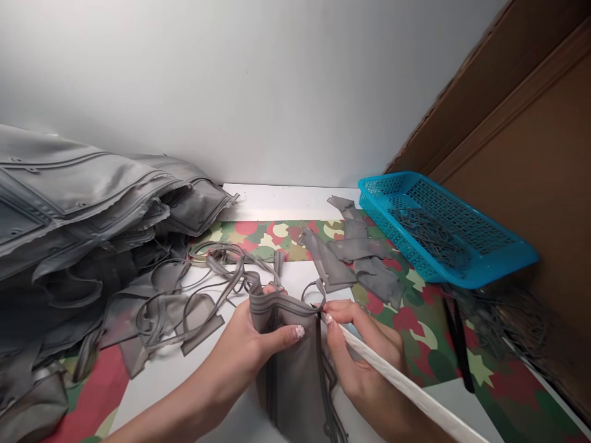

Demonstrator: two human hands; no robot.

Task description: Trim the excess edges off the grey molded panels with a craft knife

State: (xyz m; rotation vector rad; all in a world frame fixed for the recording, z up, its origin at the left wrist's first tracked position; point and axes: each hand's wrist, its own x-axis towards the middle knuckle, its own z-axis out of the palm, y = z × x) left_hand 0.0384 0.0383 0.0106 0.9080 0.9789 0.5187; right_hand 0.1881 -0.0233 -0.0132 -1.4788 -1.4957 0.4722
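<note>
A grey rubber-like sheet (pixel 295 369) with raised seams stands folded in front of me. My left hand (pixel 258 338) grips its upper part, thumb across the near face and fingers behind. At the sheet's top right edge my right hand (pixel 364 351) is closed, thumb and forefinger pinched together. A long white tool-like piece (pixel 406 387) runs from those fingertips to the lower right, with something small and dark at its tip; its exact kind is unclear. A thin grey strip (pixel 314 284) loops up from the sheet's edge beside the fingertips.
At left lies a tall pile of grey moulded sheets (pixel 83 191). Cut grey strips (pixel 207 295) tangle beside it. Flat grey scraps (pixel 360 246) lie near a blue basket (pixel 484 246) holding thin strands. Black tweezers-like tool (pixel 458 344) rests at right, beside a cardboard wall (pixel 521 135).
</note>
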